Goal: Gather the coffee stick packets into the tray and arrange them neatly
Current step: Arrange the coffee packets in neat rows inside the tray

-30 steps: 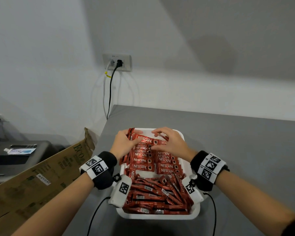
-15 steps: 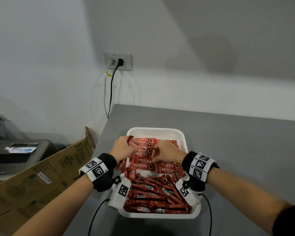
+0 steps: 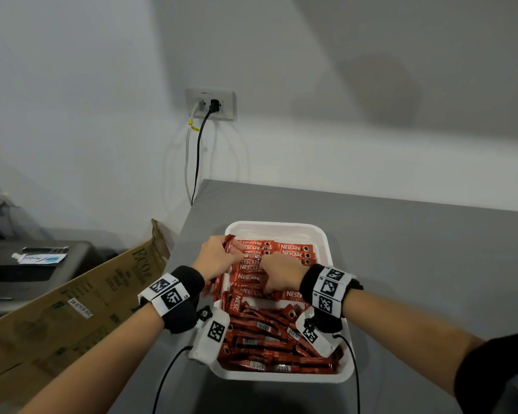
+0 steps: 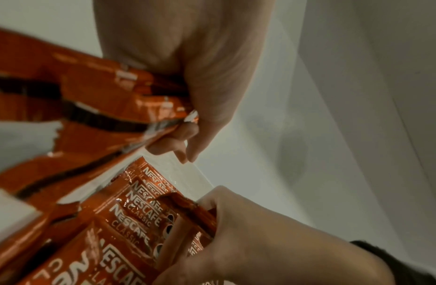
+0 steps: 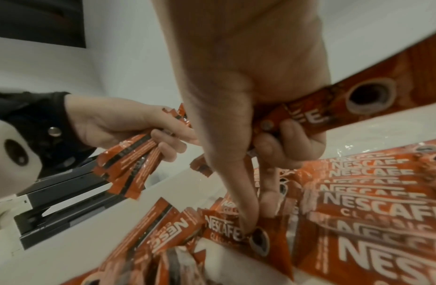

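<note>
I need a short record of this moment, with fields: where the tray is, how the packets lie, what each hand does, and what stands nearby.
tray: white tray on the grey table
far half of tray: coffee stick packets in flat rows, logos up
near half of tray: loose pile of packets, lying crosswise
left hand: left hand grips a bundle of packets at the tray's left edge
right hand: right hand holds one packet; its thumb presses on the rows
nearby: cardboard box left of the table, wall socket behind
</note>
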The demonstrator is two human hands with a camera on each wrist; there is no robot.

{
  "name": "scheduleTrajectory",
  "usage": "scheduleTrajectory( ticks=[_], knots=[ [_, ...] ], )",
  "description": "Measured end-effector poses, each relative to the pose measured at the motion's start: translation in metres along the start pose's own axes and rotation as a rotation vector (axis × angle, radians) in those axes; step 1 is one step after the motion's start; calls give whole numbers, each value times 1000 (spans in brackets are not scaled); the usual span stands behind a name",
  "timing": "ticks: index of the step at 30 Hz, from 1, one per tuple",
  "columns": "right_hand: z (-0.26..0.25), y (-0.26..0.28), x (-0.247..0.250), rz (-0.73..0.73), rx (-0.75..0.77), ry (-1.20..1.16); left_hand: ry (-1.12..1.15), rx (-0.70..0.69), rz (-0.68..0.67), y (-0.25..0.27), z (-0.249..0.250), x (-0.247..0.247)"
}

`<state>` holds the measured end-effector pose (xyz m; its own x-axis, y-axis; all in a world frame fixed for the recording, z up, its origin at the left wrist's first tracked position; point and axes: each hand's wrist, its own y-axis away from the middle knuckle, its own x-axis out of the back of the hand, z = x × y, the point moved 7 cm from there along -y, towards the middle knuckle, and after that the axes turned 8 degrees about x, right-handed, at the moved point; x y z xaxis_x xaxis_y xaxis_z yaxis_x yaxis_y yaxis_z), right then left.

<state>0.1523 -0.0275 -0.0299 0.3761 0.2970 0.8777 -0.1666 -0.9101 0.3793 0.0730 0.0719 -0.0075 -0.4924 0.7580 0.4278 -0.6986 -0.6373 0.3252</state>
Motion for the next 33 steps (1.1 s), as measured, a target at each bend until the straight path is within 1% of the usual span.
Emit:
scheduleTrajectory(
  ticks=[4,8,13,15,19,20,23,24,27,33],
  knots=[
    [-5,-3,2,-35,-13,78,-12,-12,-21,1,1,-2],
    [-7,-4,2,-50,-20,87,-17,-21,-43,2,2,-3],
    [-5,-4,1,-36,1,59,-13,-32,-38,3,3,-3],
    [-2,-3,5,-1,14,17,-14,-36,-36,4,5,-3],
    [-7,1,16,161,43,-95,-6,-28,-3,1,5,0],
    [-11,1,14,155,47,-119,-1,-22,10,0,5,1],
    [-24,-2,-8,27,28,-138,5,-17,18,0,5,1],
    [-25,-3,-15,9,9,-144,3,-20,18,0,5,1],
    [-30,-7,-21,35,-24,-181,2,-23,20,2,5,2],
    [-32,-14,-31,55,-50,-336,15,-24,17,1,2,3]
  ],
)
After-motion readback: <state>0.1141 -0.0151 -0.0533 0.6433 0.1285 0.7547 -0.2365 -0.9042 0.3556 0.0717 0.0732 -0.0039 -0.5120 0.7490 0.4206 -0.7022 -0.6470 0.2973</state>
